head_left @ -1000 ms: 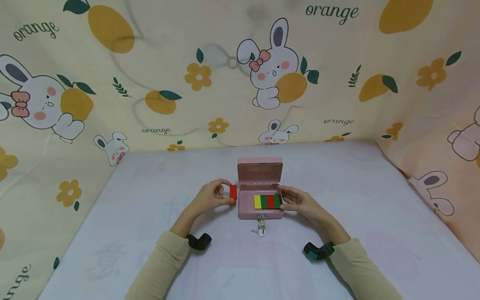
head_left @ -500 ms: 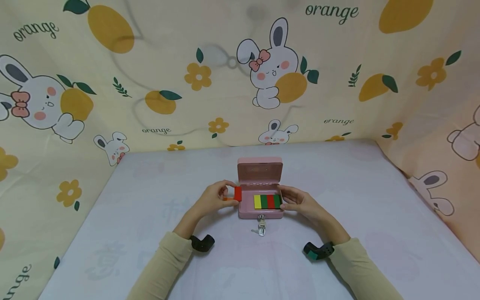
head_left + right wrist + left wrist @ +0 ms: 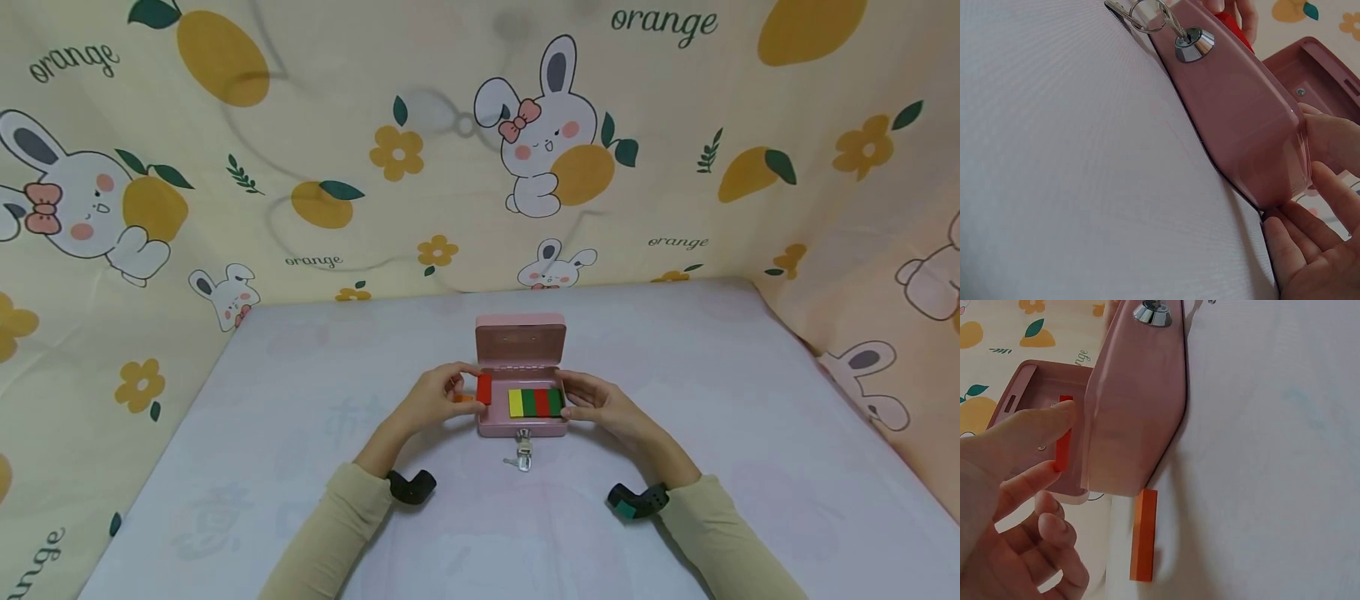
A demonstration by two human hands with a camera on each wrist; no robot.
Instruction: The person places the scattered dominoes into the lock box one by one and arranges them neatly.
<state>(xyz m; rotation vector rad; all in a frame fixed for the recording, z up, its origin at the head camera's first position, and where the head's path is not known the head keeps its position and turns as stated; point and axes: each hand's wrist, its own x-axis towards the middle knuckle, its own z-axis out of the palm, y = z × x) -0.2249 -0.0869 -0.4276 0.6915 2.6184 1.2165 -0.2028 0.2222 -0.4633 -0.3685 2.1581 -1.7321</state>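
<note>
Between thumb and index finger my left hand (image 3: 438, 398) pinches a red block (image 3: 483, 389) upright, over the left rim of an open pink cash box (image 3: 487, 427). The left wrist view shows this red block (image 3: 1064, 440) from its narrow side. My right hand (image 3: 603, 404) grips the right end of the box, thumb at the rim and fingers along the outer wall. Inside the box, toward the right, lies a row of blocks (image 3: 536, 403) coloured yellow, green, red and green. An orange block (image 3: 1144, 536) lies on the table just outside the box's left end.
The box lid (image 3: 521, 343) stands raised at the back. Keys (image 3: 523, 458) hang from the lock on the box's front. A white cloth (image 3: 525, 533) covers the table, and a printed curtain (image 3: 420, 100) rises behind and at the sides.
My left hand has moved right with the red block, from beside the box to over its left rim. The right hand and the row of blocks have stayed in place.
</note>
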